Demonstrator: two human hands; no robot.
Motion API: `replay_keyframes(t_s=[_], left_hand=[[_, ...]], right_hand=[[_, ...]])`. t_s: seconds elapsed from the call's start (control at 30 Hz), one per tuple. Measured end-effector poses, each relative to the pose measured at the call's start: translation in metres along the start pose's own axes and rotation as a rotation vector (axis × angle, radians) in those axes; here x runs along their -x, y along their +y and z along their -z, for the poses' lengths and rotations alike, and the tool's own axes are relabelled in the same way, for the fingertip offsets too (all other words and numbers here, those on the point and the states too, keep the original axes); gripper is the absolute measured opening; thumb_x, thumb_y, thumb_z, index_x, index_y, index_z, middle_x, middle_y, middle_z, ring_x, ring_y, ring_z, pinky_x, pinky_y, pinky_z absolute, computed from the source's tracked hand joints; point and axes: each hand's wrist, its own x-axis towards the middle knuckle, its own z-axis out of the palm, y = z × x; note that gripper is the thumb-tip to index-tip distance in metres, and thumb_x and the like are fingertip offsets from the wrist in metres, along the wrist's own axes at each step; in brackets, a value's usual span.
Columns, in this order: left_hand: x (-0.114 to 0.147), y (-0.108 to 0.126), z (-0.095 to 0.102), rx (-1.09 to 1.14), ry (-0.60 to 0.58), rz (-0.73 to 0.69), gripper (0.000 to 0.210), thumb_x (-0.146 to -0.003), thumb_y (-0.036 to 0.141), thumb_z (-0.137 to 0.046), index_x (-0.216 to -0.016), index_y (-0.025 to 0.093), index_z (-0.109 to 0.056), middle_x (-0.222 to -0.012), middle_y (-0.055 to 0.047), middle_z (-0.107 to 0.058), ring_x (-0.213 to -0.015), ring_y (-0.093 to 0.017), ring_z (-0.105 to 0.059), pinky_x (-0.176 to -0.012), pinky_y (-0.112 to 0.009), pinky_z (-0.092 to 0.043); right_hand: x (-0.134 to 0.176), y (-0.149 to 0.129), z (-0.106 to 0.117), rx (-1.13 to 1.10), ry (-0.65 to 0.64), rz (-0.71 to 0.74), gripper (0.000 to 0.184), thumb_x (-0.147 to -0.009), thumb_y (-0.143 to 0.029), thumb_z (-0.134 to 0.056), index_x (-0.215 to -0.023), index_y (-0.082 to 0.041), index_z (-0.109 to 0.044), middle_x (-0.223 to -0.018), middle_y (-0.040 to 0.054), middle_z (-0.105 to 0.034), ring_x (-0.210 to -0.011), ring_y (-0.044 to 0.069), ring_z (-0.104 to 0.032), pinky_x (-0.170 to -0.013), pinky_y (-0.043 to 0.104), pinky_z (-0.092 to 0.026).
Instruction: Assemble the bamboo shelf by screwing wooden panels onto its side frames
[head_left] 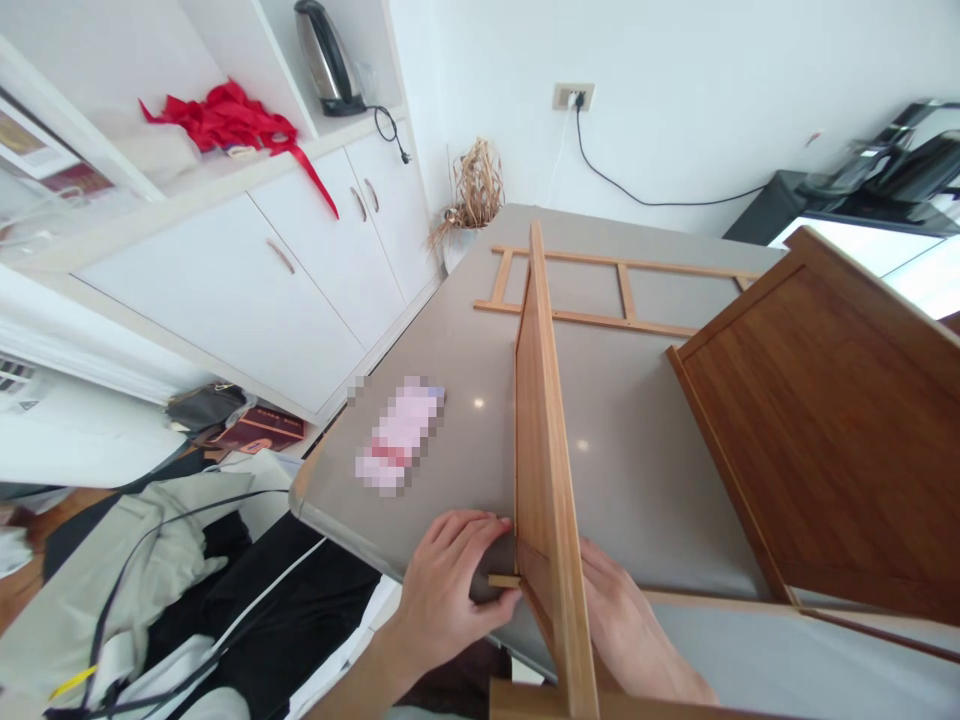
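A light wooden panel (536, 430) stands on edge on the grey table, running away from me. My left hand (450, 585) is at its near lower end on the left side, thumb and fingers curled against the wood around a short protruding strip (502, 580). My right hand (630, 630) is against the opposite face, its fingertips partly hidden by the panel. Below, a wooden rail (540, 700) crosses the near end of the panel. To the right, a larger brown wooden board (840, 430) with a raised border leans at a tilt, joined to a long low rail.
A ladder-like wooden frame (626, 290) lies flat at the table's far side. On the left of the grey table (450, 430) is a pixelated pink object (401, 435). White cabinets (225, 270) stand left; clothes and cables (187, 570) lie below. A black appliance (795, 210) is far right.
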Motion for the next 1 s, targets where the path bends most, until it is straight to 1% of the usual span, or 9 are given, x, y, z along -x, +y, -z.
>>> replay_keyframes(t_s=[0.1, 0.23, 0.4, 0.53, 0.6, 0.7, 0.77, 0.87, 1.0], left_hand=[[0.002, -0.001, 0.001, 0.006, 0.004, -0.006, 0.044, -0.077, 0.026, -0.070, -0.119, 0.022, -0.061, -0.106, -0.008, -0.070, -0.102, -0.027, -0.064, -0.089, -0.044, -0.054], [0.006, 0.000, 0.000, 0.029, -0.001, -0.035, 0.038, -0.079, 0.028, -0.071, -0.116, 0.023, -0.062, -0.106, -0.005, -0.071, -0.102, -0.025, -0.064, -0.092, -0.042, -0.052], [0.011, 0.002, 0.000, 0.013, 0.042, -0.005, 0.035, -0.077, 0.030, -0.075, -0.109, 0.024, -0.062, -0.105, -0.005, -0.070, -0.102, -0.026, -0.063, -0.092, -0.042, -0.050], [0.009, 0.006, 0.007, 0.055, -0.015, -0.011, 0.032, -0.078, 0.030, -0.075, -0.107, 0.023, -0.061, -0.102, -0.003, -0.069, -0.099, -0.024, -0.062, -0.089, -0.040, -0.048], [0.005, 0.007, 0.012, 0.070, -0.052, -0.031, 0.032, -0.077, 0.029, -0.075, -0.106, 0.023, -0.061, -0.099, -0.002, -0.068, -0.096, -0.023, -0.061, -0.087, -0.038, -0.047], [-0.004, 0.009, 0.018, 0.094, -0.115, -0.069, 0.029, -0.073, 0.026, -0.076, -0.098, 0.021, -0.061, -0.095, -0.001, -0.066, -0.092, -0.022, -0.061, -0.085, -0.035, -0.046], [-0.008, 0.009, 0.020, 0.101, -0.151, -0.087, 0.027, -0.071, 0.026, -0.076, -0.092, 0.021, -0.060, -0.092, -0.001, -0.065, -0.091, -0.022, -0.060, -0.084, -0.034, -0.046], [-0.011, 0.009, 0.019, 0.089, -0.172, -0.086, 0.026, -0.071, 0.029, -0.075, -0.089, 0.020, -0.057, -0.088, -0.001, -0.063, -0.087, -0.021, -0.059, -0.081, -0.033, -0.045], [-0.010, 0.006, 0.015, 0.082, -0.189, -0.086, 0.025, -0.074, 0.033, -0.072, -0.088, 0.021, -0.056, -0.086, 0.000, -0.061, -0.084, -0.021, -0.058, -0.080, -0.033, -0.045]], right_hand=[[-0.002, -0.003, 0.000, 0.048, -0.040, 0.062, 0.027, -0.095, -0.012, -0.043, -0.110, -0.024, -0.061, -0.104, 0.0068, -0.071, -0.092, 0.021, -0.068, -0.080, 0.036, -0.058], [0.001, -0.010, -0.002, 0.040, -0.011, -0.045, 0.023, -0.097, -0.016, -0.040, -0.104, -0.023, -0.060, -0.099, 0.0070, -0.068, -0.092, 0.021, -0.066, -0.084, 0.036, -0.055], [0.013, -0.014, -0.016, 0.110, 0.091, -0.130, 0.022, -0.098, -0.017, -0.037, -0.093, -0.021, -0.058, -0.087, 0.0065, -0.066, -0.086, 0.022, -0.065, -0.081, 0.036, -0.052], [0.024, -0.021, -0.023, 0.106, 0.170, -0.132, 0.020, -0.101, -0.021, -0.037, -0.093, -0.021, -0.056, -0.085, 0.0056, -0.064, -0.081, 0.020, -0.062, -0.075, 0.032, -0.051], [0.034, -0.025, -0.026, 0.103, 0.233, -0.119, 0.020, -0.101, -0.023, -0.037, -0.097, -0.021, -0.057, -0.087, 0.0062, -0.065, -0.083, 0.020, -0.062, -0.077, 0.033, -0.051], [0.054, -0.028, -0.030, 0.043, 0.343, -0.099, 0.025, -0.103, -0.025, -0.035, -0.113, -0.021, -0.058, -0.106, 0.0093, -0.068, -0.102, 0.021, -0.064, -0.091, 0.036, -0.051], [0.069, -0.029, -0.032, -0.018, 0.416, -0.143, 0.027, -0.103, -0.026, -0.035, -0.115, -0.021, -0.059, -0.112, 0.0087, -0.069, -0.109, 0.019, -0.063, -0.097, 0.034, -0.049], [0.093, -0.029, -0.028, -0.058, 0.496, -0.242, 0.027, -0.103, -0.030, -0.037, -0.107, -0.021, -0.062, -0.106, 0.0066, -0.071, -0.101, 0.018, -0.067, -0.092, 0.030, -0.050], [0.126, -0.021, -0.010, -0.046, 0.575, -0.308, 0.027, -0.101, -0.037, -0.042, -0.102, -0.022, -0.063, -0.102, 0.0064, -0.073, -0.096, 0.019, -0.068, -0.088, 0.029, -0.051]])
